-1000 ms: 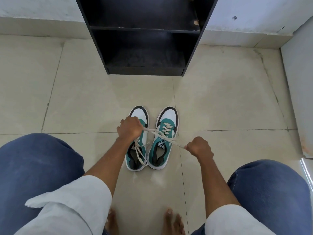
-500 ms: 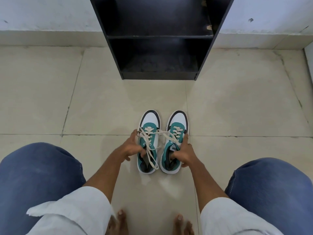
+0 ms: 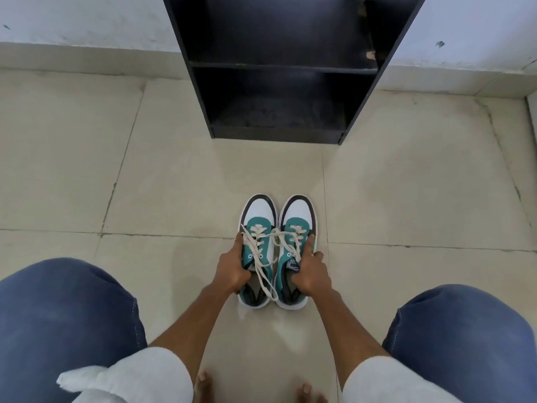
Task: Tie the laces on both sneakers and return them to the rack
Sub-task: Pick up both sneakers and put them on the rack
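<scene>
Sneakers gripped side by side on the tile floor

Sneakers sit as a pair on the floor [image 3: 116, 170], the left sneaker [image 3: 257, 228] and right sneaker [image 3: 299, 225] touching, toes toward the rack [image 3: 279, 135]. The floor is pale beige tile with dark grout lines and scuffs, and a low skirting meets a whitish wall [image 3: 72, 21] behind. The rack is a black open shelf unit standing against that wall, well apart from the shoes; its lower shelf looks dusty. The person's bent knees in blue jeans frame the view, white rolled sleeves above them, bare toes at the bottom edge.

The left hand [image 3: 232, 269] is clasped around the outer side of the left shoe, thumb inside the opening. The right hand [image 3: 312, 271] grasps the right shoe the same way, forefinger stretched along its outer edge. Cream laces [image 3: 263, 248] lie loose, one strand crossing from shoe to shoe.

A second ago both hands were pulling a lace taut between them; now they have let it go and hold the shoes instead. The rack also sits larger in view.
</scene>
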